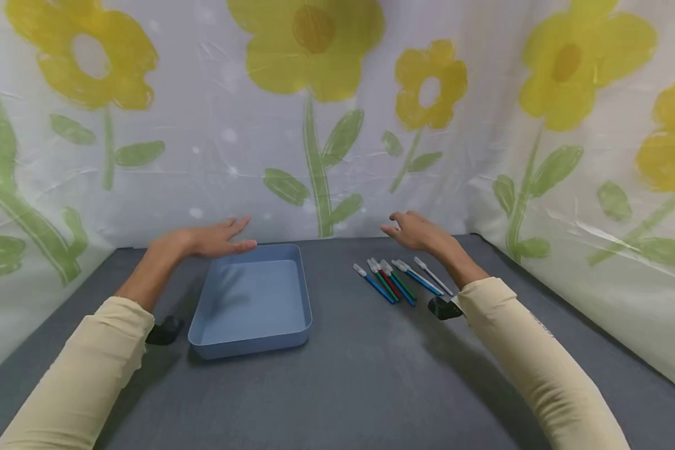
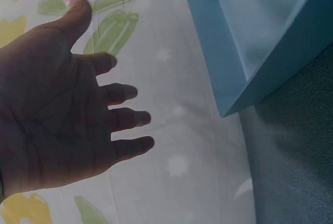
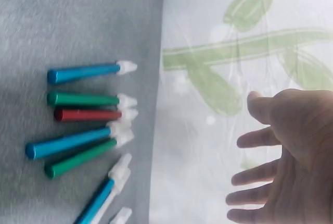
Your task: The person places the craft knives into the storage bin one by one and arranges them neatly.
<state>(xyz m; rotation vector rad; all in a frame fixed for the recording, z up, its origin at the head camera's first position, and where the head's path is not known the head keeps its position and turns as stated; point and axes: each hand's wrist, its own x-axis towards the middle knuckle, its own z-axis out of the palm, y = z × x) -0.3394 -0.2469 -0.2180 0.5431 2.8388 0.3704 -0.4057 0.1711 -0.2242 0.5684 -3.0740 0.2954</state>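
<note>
My left hand (image 1: 216, 239) hovers over the far left corner of a blue-grey rectangular tray (image 1: 253, 344), its fingers extended and nothing held. In the left wrist view, the palm and spread fingers of that hand show beside the tray wall (image 2: 205, 41). Raised beyond a loose group of pens, my right hand (image 1: 416, 231) also holds nothing, and its fingers look relaxed. Several pens with whitish caps lie side by side on the table, among them a blue pen (image 1: 378, 288), a red pen (image 3: 88, 114), a green pen (image 3: 83, 99) and a white pen (image 1: 434, 277).
The table (image 1: 337, 387) has a dark grey covering. Behind it and along both sides hangs a pale curtain (image 1: 214, 156) printed with yellow flowers. A black wrist device (image 1: 445, 308) sits under the right sleeve, and another (image 1: 165, 331) is at the left wrist.
</note>
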